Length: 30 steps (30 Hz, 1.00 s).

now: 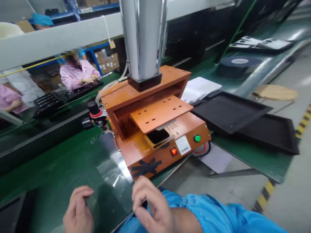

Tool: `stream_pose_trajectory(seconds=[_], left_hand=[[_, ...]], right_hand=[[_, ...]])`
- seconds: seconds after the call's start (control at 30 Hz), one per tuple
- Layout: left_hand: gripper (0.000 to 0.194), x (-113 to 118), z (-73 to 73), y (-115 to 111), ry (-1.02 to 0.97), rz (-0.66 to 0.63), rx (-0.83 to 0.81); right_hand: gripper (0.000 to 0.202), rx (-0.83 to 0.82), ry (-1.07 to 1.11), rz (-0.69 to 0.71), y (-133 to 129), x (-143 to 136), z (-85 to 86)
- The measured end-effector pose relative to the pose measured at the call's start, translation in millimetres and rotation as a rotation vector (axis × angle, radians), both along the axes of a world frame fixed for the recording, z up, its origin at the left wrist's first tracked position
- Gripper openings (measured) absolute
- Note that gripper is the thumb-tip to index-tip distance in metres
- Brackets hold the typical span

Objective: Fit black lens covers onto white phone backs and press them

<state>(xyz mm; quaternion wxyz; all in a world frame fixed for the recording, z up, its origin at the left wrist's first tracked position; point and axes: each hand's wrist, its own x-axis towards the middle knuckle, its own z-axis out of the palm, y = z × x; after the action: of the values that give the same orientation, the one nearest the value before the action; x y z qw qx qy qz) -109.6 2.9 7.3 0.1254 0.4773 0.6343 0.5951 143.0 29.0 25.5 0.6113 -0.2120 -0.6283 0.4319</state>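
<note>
From where I stand, both of the person's hands are up over the near edge of the green bench [60, 165], in front of an orange press [128, 149]. The left hand [79, 210] rises from below, back of the hand outward, its fingers bent over towards the right and the thumb lying close against them; I can't tell whether anything is inside the curl. The right hand [153, 204] comes in on a bent forearm in a loose blue sleeve [213, 210], its fingers rounded towards the thumb with a small gap between, and what the dark patch in that gap is I can't tell. The two hands are well apart, and the right one is nearer the press, just short of its front panel. The press stands on the bench beyond them: one upright cylinder [145, 38], one raised orange plate [160, 113] with eight slots, and, below that, one black rectangle [157, 136] on the bed. Its front carries one lit red switch [173, 151], one green button [197, 138] and one white label [183, 145]. To its right lie two black trays [230, 111], overlapping, beside some white sheets [200, 87] too closely stacked to count. Across the bench, two people in pink [75, 76] work.
</note>
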Motion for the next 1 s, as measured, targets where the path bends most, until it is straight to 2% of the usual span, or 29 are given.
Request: stream_pose_trajectory(seconds=[0.1,0.17,0.23,0.33,0.43,0.57,0.7,0.83,0.87,0.93,1.0], left_hand=[[0.041,47,-5.0,-20,-0.207,-0.094,-0.05],[0.044,67,-6.7,-22,-0.264,-0.136,-0.103],[0.046,76,-7.8,-22,-0.311,-0.177,-0.115],[0.046,77,-8.5,-23,-0.348,-0.269,-0.115],[0.043,77,-6.1,-26,-0.336,-0.387,-0.123],[0.032,84,4.1,-24,-0.301,-0.44,-0.159],[0.022,90,10.8,-16,-0.239,-0.371,-0.192],[0.023,83,6.6,-18,-0.133,-0.309,-0.209],[0.024,79,4.1,-20,-0.103,-0.271,-0.208],[0.026,68,-2.7,-25,-0.065,-0.194,-0.212],[0.027,57,-12.0,-28,-0.051,-0.15,-0.241]], right_hand=[[0.023,-0.302,0.029,0.0,5,16,18.7],[0.029,-0.416,-0.003,0.053,12,22,20.1],[0.032,-0.511,-0.018,0.101,17,23,15.2],[0.035,-0.657,0.02,0.176,18,23,6.5],[0.036,-0.725,0.044,0.237,16,23,3.9],[0.037,-0.712,0.014,0.224,17,24,5.6],[0.036,-0.659,-0.049,0.171,13,22,3.7],[0.026,-0.517,-0.18,0.124,15,29,4.7],[0.023,-0.452,-0.215,0.088,19,35,7.0],[0.024,-0.349,-0.222,-0.069,34,57,14.7],[0.022,-0.362,-0.119,-0.267,52,88,24.8]])
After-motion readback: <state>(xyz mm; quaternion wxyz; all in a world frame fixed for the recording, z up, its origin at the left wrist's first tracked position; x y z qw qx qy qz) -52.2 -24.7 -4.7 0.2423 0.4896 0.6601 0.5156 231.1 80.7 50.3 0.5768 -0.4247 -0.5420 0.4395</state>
